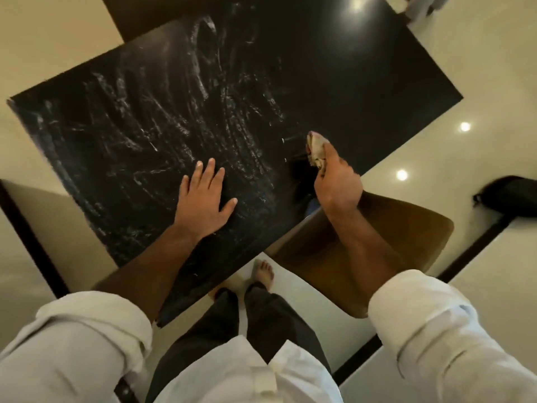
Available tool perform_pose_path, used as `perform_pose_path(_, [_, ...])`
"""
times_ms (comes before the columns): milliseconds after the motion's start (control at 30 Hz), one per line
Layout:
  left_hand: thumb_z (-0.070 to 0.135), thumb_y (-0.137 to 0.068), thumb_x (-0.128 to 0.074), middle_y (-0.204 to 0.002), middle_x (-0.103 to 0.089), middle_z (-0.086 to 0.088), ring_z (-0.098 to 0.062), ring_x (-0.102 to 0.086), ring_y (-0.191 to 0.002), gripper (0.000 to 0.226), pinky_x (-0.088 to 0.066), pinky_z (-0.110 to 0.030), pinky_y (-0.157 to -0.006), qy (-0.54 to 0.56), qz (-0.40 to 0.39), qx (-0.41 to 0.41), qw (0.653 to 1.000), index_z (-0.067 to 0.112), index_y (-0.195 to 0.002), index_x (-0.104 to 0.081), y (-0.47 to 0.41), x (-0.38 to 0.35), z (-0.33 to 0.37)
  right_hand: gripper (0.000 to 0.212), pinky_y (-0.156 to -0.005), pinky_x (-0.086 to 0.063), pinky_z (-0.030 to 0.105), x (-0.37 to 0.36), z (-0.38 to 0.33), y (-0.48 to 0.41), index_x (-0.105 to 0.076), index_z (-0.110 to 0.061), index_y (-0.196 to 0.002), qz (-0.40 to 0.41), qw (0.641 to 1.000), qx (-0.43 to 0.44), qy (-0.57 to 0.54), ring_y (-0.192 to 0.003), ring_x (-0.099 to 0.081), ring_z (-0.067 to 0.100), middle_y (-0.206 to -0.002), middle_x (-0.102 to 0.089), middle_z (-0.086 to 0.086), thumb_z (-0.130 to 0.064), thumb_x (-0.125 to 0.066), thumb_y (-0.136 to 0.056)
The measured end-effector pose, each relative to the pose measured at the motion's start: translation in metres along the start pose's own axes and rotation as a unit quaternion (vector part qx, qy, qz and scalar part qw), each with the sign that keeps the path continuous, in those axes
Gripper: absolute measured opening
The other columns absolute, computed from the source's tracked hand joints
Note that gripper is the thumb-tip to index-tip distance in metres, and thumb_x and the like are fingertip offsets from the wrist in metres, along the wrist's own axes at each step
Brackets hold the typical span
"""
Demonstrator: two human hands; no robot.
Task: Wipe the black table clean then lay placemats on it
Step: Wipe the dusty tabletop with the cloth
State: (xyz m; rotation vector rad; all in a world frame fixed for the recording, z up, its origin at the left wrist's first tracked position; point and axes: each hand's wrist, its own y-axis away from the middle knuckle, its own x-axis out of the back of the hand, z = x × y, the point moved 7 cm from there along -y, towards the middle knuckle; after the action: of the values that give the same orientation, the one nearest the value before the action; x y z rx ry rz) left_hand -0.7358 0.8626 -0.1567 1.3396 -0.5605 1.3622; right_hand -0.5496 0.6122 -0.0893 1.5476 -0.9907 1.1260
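Observation:
The black table (363, 82) fills the upper middle of the head view, its glossy top covered with whitish wet streaks on the left and centre. My left hand (205, 196) lies flat on the table near its front edge, fingers spread and straight. My right hand (337, 184) grips a crumpled beige cloth (315, 149) and presses it onto the table near the right front edge. No placemats are in view.
A brown chair (377, 257) stands under my right forearm at the table's front right. Another brown chair (139, 16) sits at the far side. A dark object (508, 196) lies on the pale tiled floor at the right. My feet (263, 271) stand below the table edge.

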Motion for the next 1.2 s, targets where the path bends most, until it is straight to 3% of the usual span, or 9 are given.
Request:
perform_pose_path(100, [0.069,-0.108,-0.046,-0.187,0.003,-0.007,-0.034,0.006,-0.173,0.088,-0.006,-0.066,-0.136,-0.014,0.029,0.006,0.999,0.023,-0.177,-0.016,-0.014,-0.017,0.004,0.080,-0.093,-0.062,0.054,-0.031,0.002,-0.006,-0.025,-0.032,-0.171,-0.049,0.996,0.037,0.071,-0.129,-0.063,0.043,-0.167,-0.046,0.013,-0.062,-0.057,-0.105])
perform_pose_path(200, [0.068,-0.110,-0.042,-0.187,0.003,-0.007,-0.035,0.004,-0.173,0.086,-0.003,-0.068,-0.135,-0.023,0.074,0.019,0.997,0.023,-0.178,-0.015,-0.013,-0.027,0.007,0.082,-0.108,-0.053,0.061,-0.042,0.010,-0.002,-0.040,-0.028,-0.165,0.000,0.990,0.081,0.114,-0.144,-0.048,0.048,-0.170,-0.039,0.015,-0.078,-0.045,-0.101])
perform_pose_path(300, [0.066,-0.112,-0.040,-0.187,0.000,-0.007,-0.035,0.001,-0.173,0.082,-0.005,-0.068,-0.136,-0.036,0.107,0.029,0.993,0.022,-0.178,-0.017,-0.014,-0.028,0.008,0.070,-0.121,-0.040,0.064,-0.041,0.006,-0.019,-0.047,-0.027,-0.164,0.042,0.991,0.115,0.061,-0.160,-0.031,0.046,-0.176,-0.033,0.013,-0.070,-0.033,-0.110])
perform_pose_path(400, [0.065,-0.112,-0.042,-0.188,0.000,-0.007,-0.035,0.001,-0.173,0.082,-0.005,-0.069,-0.135,-0.036,0.115,0.041,0.992,0.023,-0.178,-0.017,-0.015,-0.029,0.007,0.065,-0.127,-0.034,0.064,-0.053,-0.007,-0.040,-0.036,-0.029,-0.171,0.036,0.985,0.168,0.013,-0.168,-0.016,0.043,-0.182,-0.024,0.013,-0.060,-0.023,-0.115])
perform_pose_path(500, [0.066,-0.111,-0.038,-0.188,0.000,-0.006,-0.033,0.002,-0.173,0.082,-0.005,-0.069,-0.135,-0.037,0.117,0.046,0.991,0.024,-0.178,-0.017,-0.015,-0.031,0.007,0.066,-0.129,-0.032,0.063,-0.067,-0.011,-0.042,-0.026,-0.031,-0.175,0.037,0.982,0.185,0.021,-0.169,-0.012,0.042,-0.183,-0.019,0.011,-0.059,-0.027,-0.115])
perform_pose_path(700, [0.067,-0.109,-0.037,-0.188,-0.001,-0.005,-0.031,0.002,-0.173,0.083,-0.005,-0.069,-0.135,-0.021,0.134,0.046,0.990,0.024,-0.178,-0.019,-0.018,-0.030,0.007,0.065,-0.130,-0.029,0.059,-0.082,0.018,0.013,-0.018,-0.038,-0.176,0.023,0.989,0.142,0.038,-0.171,0.001,0.039,-0.186,-0.007,0.007,-0.060,-0.028,-0.116])
perform_pose_path(900, [0.066,-0.109,-0.039,-0.188,-0.001,-0.004,-0.032,0.002,-0.173,0.083,-0.004,-0.069,-0.135,-0.017,0.138,0.043,0.989,0.024,-0.178,-0.020,-0.016,-0.033,0.003,0.067,-0.129,-0.029,0.068,-0.065,0.019,-0.073,-0.015,-0.034,-0.176,0.067,0.998,0.006,0.013,-0.170,-0.001,0.045,-0.185,-0.009,0.012,-0.060,-0.020,-0.115])
perform_pose_path(1033, [0.067,-0.109,-0.038,-0.188,-0.002,-0.004,-0.032,0.002,-0.173,0.083,-0.004,-0.069,-0.135,-0.016,0.138,0.044,0.989,0.025,-0.178,-0.020,-0.016,-0.032,0.004,0.064,-0.131,-0.026,0.065,-0.069,-0.050,-0.091,-0.025,-0.035,-0.175,0.083,0.994,0.072,0.006,-0.169,-0.007,0.047,-0.184,-0.016,0.014,-0.055,-0.024,-0.114])
perform_pose_path(1200, [0.068,-0.109,-0.038,-0.188,-0.003,-0.005,-0.032,0.000,-0.173,0.083,-0.006,-0.069,-0.135,-0.019,0.145,0.037,0.989,0.024,-0.177,-0.022,-0.015,-0.029,0.008,0.062,-0.134,-0.019,0.059,-0.087,-0.089,-0.013,-0.027,-0.034,-0.175,0.053,0.982,0.180,0.009,-0.170,-0.005,0.043,-0.184,-0.016,0.011,-0.053,-0.029,-0.116])
